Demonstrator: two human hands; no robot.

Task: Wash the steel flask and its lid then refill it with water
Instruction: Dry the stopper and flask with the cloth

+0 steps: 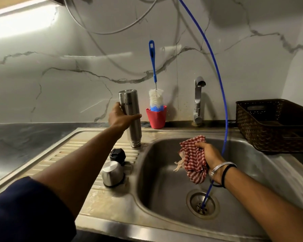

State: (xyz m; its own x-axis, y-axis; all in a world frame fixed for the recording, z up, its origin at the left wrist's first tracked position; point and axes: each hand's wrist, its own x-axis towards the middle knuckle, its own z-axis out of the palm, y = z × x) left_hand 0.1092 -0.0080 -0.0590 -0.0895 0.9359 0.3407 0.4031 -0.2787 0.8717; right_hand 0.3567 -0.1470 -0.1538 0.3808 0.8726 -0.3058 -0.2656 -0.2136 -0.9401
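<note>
Flask [131,117] upended to drain on drainboard [63,154], left hand [120,117] fingers wrapped round it; right hand [209,154] fingers bunching checked cloth [193,159] over basin, lids [115,165] just below left fingers.

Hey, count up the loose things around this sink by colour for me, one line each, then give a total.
Steel: 2, the flask held upside down by the left hand, and the steel cap
Black: 1, the inner lid
Red: 2, the checked cloth in the right hand, and the cup
Blue and white: 1, the bottle brush
Brown: 1, the basket
Total: 7
</note>
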